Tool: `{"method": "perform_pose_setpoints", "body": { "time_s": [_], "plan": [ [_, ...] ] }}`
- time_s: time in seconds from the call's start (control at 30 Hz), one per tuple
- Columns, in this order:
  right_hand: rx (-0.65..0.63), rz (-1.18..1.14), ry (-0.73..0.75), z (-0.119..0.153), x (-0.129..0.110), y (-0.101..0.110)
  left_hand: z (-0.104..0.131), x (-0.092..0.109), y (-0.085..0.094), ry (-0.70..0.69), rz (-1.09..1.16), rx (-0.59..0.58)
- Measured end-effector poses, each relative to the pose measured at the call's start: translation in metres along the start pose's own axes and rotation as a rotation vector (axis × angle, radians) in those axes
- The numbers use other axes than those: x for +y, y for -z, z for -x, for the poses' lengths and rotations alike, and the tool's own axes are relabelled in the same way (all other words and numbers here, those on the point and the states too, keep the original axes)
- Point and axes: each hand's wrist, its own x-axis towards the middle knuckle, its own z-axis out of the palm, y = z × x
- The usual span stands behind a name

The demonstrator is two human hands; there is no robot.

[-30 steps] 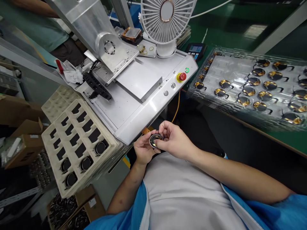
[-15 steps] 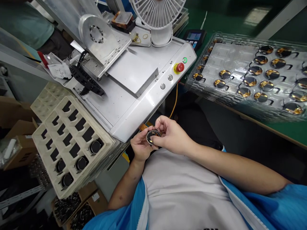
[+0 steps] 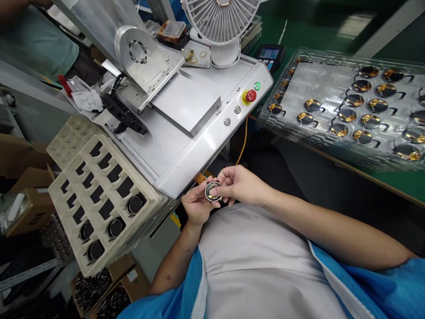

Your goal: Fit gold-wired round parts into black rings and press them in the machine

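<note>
In front of my belly, my left hand [image 3: 196, 206] is closed around the edge of a small round watch case [image 3: 208, 189]. The case has a shiny rim, and its dark open inside faces up with some gold-coloured parts showing. My right hand [image 3: 245, 185] grips it from the other side, thumb pressed on the inside of the case and fingers curled at the rim. Part of the case is hidden under that thumb. Similar round black pieces sit in the beige tray [image 3: 145, 188] to the left of my hands.
Ahead is a white machine [image 3: 181, 170] with a red stop button [image 3: 251, 95] and a fan [image 3: 226, 55]. Stacked clear trays [image 3: 327, 73] at right hold round black-and-gold parts with cables. Cardboard boxes [image 3: 137, 277] stand low at left. Another person [image 3: 49, 48] is at upper left.
The watch case has tilted slightly in my fingers, so its rim and inside catch more light. My right thumb has shifted a little on it. The whole view has moved slightly.
</note>
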Motion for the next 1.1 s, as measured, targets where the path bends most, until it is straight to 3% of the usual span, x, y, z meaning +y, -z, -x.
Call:
{"method": "perform_pose_setpoints", "body": {
  "time_s": [0.37, 0.53, 0.6, 0.67, 0.73, 0.87, 1.1],
  "plan": [
    [-0.035, -0.162, 0.044, -0.002, 0.012, -0.003, -0.001, 0.016, -0.004, 0.037, -0.144, -0.052],
    [-0.065, 0.044, 0.116, -0.020, -0.020, 0.005, -0.011, 0.022, -0.008, -0.046, -0.129, 0.043],
    [0.088, 0.108, 0.219, -0.034, -0.045, 0.017, -0.015, 0.028, -0.009, -0.052, -0.094, 0.015],
    [0.364, 0.092, 0.341, -0.052, -0.073, 0.032, -0.017, 0.034, -0.010, -0.030, -0.072, -0.045],
    [0.554, 0.069, 0.400, -0.069, -0.097, 0.046, -0.017, 0.039, -0.009, -0.009, -0.094, -0.099],
    [0.598, 0.099, 0.422, -0.089, -0.122, 0.064, -0.013, 0.041, -0.006, -0.047, -0.213, -0.112],
    [0.625, 0.171, 0.523, -0.076, -0.103, 0.062, -0.008, 0.036, -0.008, -0.138, -0.390, -0.050]
  ]
}}
